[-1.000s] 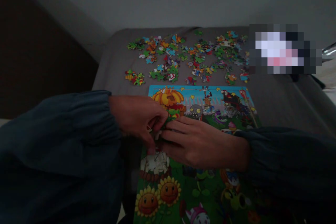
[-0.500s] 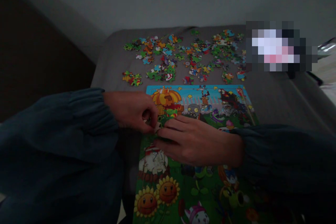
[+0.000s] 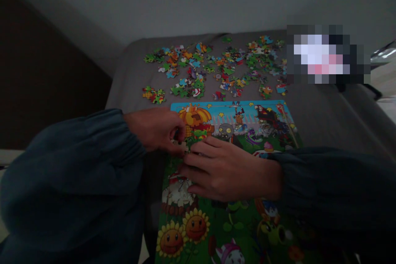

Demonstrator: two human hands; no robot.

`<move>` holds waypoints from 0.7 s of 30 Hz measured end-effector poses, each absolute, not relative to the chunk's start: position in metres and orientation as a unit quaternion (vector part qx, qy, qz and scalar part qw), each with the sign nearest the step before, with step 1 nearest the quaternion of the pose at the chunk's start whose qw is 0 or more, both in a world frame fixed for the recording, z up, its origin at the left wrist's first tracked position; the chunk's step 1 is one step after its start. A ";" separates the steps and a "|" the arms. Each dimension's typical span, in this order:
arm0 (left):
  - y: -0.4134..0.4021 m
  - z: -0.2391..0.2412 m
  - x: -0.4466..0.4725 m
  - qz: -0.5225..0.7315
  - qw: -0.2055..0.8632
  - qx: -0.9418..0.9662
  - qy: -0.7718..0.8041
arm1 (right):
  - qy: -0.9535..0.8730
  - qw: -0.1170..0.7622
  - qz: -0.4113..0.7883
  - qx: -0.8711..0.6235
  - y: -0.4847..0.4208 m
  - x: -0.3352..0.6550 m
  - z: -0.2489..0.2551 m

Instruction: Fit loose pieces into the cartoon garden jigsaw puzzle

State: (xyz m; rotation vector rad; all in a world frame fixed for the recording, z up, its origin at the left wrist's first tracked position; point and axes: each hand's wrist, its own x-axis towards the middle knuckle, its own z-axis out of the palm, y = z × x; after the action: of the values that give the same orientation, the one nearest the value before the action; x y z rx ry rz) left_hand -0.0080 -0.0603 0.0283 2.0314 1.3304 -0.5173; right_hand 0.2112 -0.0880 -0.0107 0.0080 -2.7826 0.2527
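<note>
Left hand (image 3: 154, 130), one: we record its thumb and forefinger clamped on a piece (image 3: 182, 145), pale side showing, over the left part of the board. Right hand (image 3: 222, 169), one: palm down over the middle of the board, fingers bent and slightly apart from one another, tips just beside the piece; we cannot tell whether they close on anything, the undersides being hidden.

Board (image 3: 213, 218), one: lying flat, light blue along its far edge, mostly green nearer us, its near end out of view. Pictured on it, we list: a pumpkin (image 3: 194, 116), far left; a grey head (image 3: 226, 131), far middle; a purple figure (image 3: 253, 137), to the right of that head; two sunflowers (image 3: 196, 226), near left; a pink-capped head (image 3: 232, 251), at the near edge of view.

Loose pieces (image 3: 190, 87), many: scattered in clusters beyond the board, some overlapping; one small group lies apart at left.

Sleeves (image 3: 68, 156), two: dark blue, gathered at the wrists. Surface (image 3: 315, 123), one: grey, beneath board and pieces. Blurred patch (image 3: 321, 55), one: far right, contents unreadable to us. Wall (image 3: 185, 0), one: pale grey, behind the far edge.
</note>
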 end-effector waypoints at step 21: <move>-0.059 0.017 -0.022 -0.091 0.602 0.667 0.429 | -0.901 0.391 0.176 -0.068 -0.079 0.211 -0.009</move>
State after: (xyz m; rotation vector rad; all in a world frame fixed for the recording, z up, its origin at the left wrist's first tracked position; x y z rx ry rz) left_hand -0.0219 -0.0591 0.0165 1.5456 0.9944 -0.2103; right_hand 0.2107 -0.0786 -0.0090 -0.1716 -2.2885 0.4473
